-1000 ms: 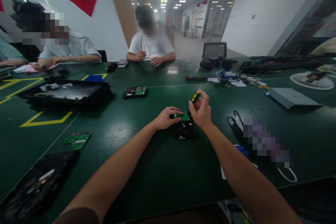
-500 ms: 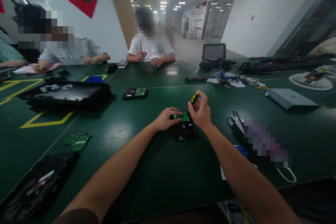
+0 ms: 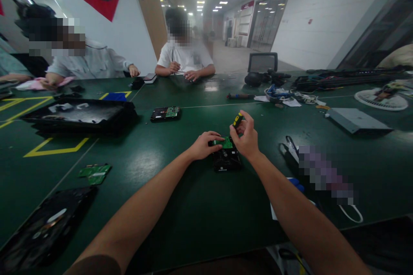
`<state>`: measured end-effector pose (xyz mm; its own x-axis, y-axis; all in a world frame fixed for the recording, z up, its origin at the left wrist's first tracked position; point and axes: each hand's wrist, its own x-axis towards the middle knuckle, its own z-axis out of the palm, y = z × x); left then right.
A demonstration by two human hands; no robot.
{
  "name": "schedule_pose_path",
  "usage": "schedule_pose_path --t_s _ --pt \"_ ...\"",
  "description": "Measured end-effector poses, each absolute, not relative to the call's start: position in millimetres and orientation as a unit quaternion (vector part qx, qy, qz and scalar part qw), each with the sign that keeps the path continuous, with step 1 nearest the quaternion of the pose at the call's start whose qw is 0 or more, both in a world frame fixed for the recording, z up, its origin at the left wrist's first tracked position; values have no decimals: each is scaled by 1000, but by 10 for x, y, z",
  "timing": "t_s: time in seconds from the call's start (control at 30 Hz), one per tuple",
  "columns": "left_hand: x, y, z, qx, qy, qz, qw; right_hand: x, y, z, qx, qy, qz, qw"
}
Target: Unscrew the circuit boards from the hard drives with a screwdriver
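- Pressing down on a black hard drive (image 3: 226, 160), the left hand (image 3: 204, 145) lies flat with its fingers stretched over the drive's far left corner, fingertips touching the green circuit board (image 3: 225, 142) on its top face.
- The hard drive sits on the dark green table (image 3: 180, 206), straight ahead of the person, between the two forearms.
- The right hand (image 3: 247, 136) is closed around a screwdriver (image 3: 238, 120) with a yellow and black handle; the handle stands up out of the fingers, tilted a little to the left, over the far right corner of the drive. The tip is hidden behind the hand, so whether it touches the board cannot be told.
- The two hands are close together, one at each side of the circuit board, not touching each other.
- Farther off on the table lies a second hard drive (image 3: 165, 113), board side up.
- To the left stands a large black tray (image 3: 80, 114); nearer, two loose green circuit boards (image 3: 95, 172) lie by a black opened casing (image 3: 45, 227) at the near left edge.
- Across the table, a seated person in a white shirt (image 3: 185, 58) has both hands on the tabletop; another person (image 3: 93, 62) sits at the far left.
- To the right lie a grey flat box (image 3: 356, 119) and a tangle of cables (image 3: 284, 93).
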<state>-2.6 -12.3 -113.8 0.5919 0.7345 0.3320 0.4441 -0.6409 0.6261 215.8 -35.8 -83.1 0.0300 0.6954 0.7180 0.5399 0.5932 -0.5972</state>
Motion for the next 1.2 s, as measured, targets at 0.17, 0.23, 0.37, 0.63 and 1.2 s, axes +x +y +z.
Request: schedule_pose_path --t_s 0.17,0.23,0.37,0.63,1.2 --pt "-29 -131 -1124 858 345 291 246 2151 -369 -818 -446 -692 70 563" --pt "-29 -132 -1121 858 344 291 245 2152 -368 -820 -448 -692 68 562" --pt "-25 -131 -1120 860 341 293 241 2162 -356 -835 -451 -694 69 557" --pt "-28 -132 -1088 864 337 287 242 2172 -352 -832 -459 -715 34 527" --pt "-8 -137 -1089 861 335 297 241 2180 -377 -765 -441 -736 -14 513"
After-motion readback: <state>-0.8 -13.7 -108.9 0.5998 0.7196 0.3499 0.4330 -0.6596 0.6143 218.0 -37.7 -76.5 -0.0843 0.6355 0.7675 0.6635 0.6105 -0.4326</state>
